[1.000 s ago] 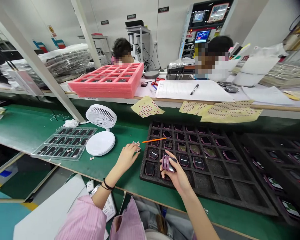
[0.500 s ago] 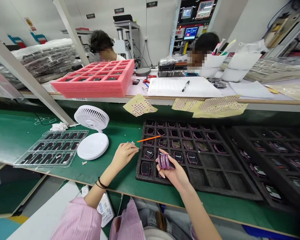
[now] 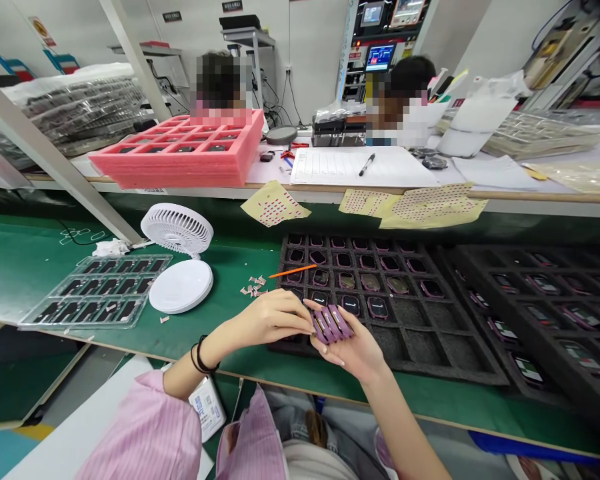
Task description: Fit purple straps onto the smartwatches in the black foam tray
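Note:
A row of several purple watch cases (image 3: 333,324) lies in my right hand (image 3: 356,348), whose fingers and thumb wrap round them. My left hand (image 3: 275,319) reaches across from the left, its fingertips pressed together at the left end of the row; anything pinched there is too small to make out. Both hands are over the front left part of a black foam tray (image 3: 445,365) with watch cases in many of its pockets. An orange stick (image 3: 293,271) rests partly on the tray's left edge. Beside it on the green table are small pale pieces (image 3: 254,288).
A white fan (image 3: 181,287) and a clear tray of black parts (image 3: 93,293) stand on the left. More foam trays (image 3: 545,300) are at the right. The shelf (image 3: 325,192) above holds a pink foam tray (image 3: 175,160) and papers; two people sit behind it.
My left hand has moved right, from beside the small pale pieces to the watch cases in my right hand. The view has shifted slightly, and the person at the back left has moved.

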Tool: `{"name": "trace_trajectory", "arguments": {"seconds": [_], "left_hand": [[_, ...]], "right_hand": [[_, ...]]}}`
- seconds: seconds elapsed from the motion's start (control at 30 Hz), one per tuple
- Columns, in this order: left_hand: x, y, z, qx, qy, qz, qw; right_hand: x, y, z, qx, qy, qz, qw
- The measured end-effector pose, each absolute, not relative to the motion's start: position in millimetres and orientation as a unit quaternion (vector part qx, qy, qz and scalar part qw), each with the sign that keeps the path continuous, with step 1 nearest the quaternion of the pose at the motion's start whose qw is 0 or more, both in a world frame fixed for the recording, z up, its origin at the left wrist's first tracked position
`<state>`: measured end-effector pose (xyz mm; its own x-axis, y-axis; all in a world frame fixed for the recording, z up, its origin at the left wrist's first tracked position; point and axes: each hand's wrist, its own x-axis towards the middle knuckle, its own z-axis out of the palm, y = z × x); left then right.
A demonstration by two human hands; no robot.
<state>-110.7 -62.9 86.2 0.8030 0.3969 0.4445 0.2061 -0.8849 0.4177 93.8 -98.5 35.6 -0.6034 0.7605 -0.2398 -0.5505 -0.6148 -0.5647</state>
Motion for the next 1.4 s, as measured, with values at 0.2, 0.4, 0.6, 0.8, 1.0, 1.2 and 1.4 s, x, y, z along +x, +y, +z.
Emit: {"name": "trace_trajectory", "arguments": {"seconds": [0.2, 0.4, 0.6, 0.8, 1.0, 1.2, 1.4], "left_hand": [[-110, -67, 94, 0.935, 0.165, 0.259, 0.179], [-111, -67, 95, 0.939, 0.147, 0.226, 0.212], [-111, -72, 79, 0.899, 0.170, 0.206, 0.348], [-110, -75, 70, 0.856, 0.195, 0.198, 0.435], [-112, -67, 63, 0.866, 0.199, 0.129, 0.440], [-123, -54, 60, 0.832, 0.215, 0.141, 0.491], [-160, -21, 36, 0.799, 0.484, 0.124, 0.334]], "right_hand": [[91, -101, 40, -0.210, -0.227, 0.883, 0.352], [90, -105, 40, -0.215, -0.240, 0.883, 0.343], [92, -110, 28, -0.212, -0.261, 0.884, 0.326], [92, -121, 27, -0.269, -0.319, 0.838, 0.352], [80, -135, 22, -0.298, -0.312, 0.836, 0.340], [67, -130, 20, -0.275, -0.255, 0.850, 0.370], [79, -117, 28, -0.265, -0.197, 0.843, 0.425]]}}
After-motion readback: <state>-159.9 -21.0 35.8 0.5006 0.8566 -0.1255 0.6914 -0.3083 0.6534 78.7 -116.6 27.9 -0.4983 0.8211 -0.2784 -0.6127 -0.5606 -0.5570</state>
